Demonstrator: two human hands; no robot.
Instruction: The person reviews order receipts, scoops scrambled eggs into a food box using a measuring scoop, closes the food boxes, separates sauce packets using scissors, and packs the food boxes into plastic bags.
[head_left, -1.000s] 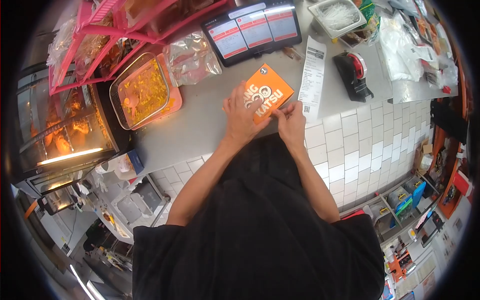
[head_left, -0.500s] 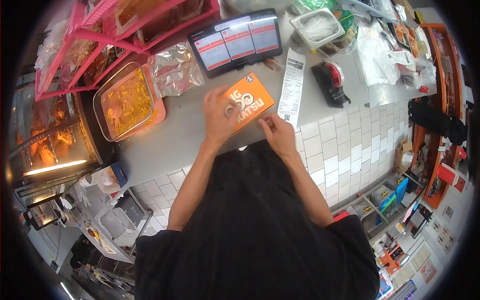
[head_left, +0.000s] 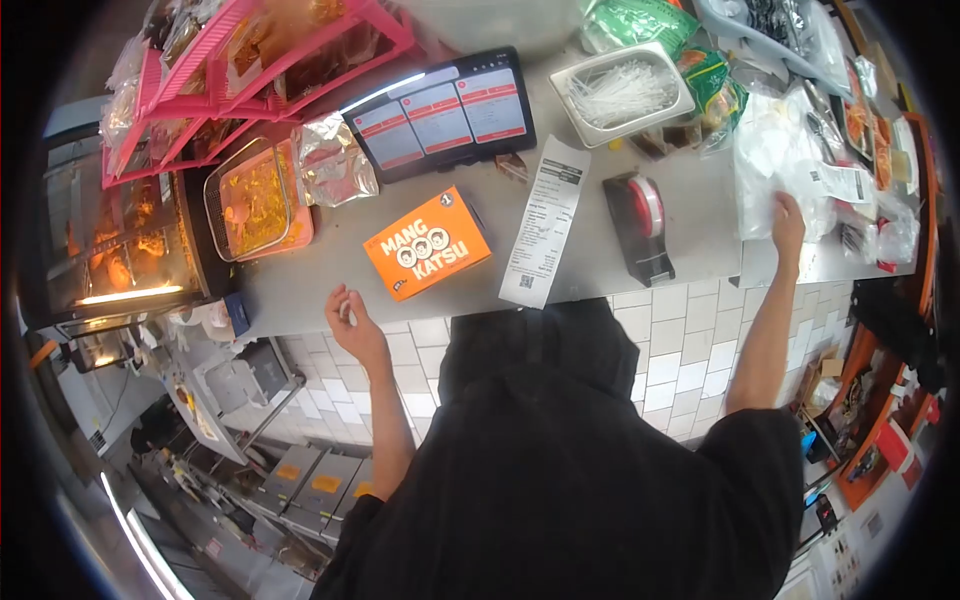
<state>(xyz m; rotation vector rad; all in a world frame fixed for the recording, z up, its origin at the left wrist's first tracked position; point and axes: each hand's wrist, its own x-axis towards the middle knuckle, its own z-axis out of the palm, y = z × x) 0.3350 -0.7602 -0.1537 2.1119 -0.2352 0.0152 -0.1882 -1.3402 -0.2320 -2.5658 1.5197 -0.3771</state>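
A closed orange "Mang Katsu" box (head_left: 428, 243) lies on the steel counter with its printed lid upward. My left hand (head_left: 358, 328) hovers at the counter's front edge, left of and apart from the box, its fingers loosely curled around nothing. Far to the right, my right hand (head_left: 788, 228) reaches onto a pile of white plastic bags (head_left: 765, 150); its fingers are pinched together at the near side of the pile. Part of the grip is hard to make out. Between the box and a tape dispenser (head_left: 640, 225) lies a long printed receipt (head_left: 545, 220).
Behind the box stands a tablet (head_left: 435, 110) showing order panels. A metal container of white plastic pieces (head_left: 622, 92) sits to its right. At left are a mesh basket of yellow crumbs (head_left: 252, 200), a foil-like bag (head_left: 338, 160), a pink rack (head_left: 200, 90) and a lit food cabinet (head_left: 125, 245).
Both hands have left the box. My left hand has drawn back leftward; my right hand has swung far right to the plastic bags. The view has shifted too.
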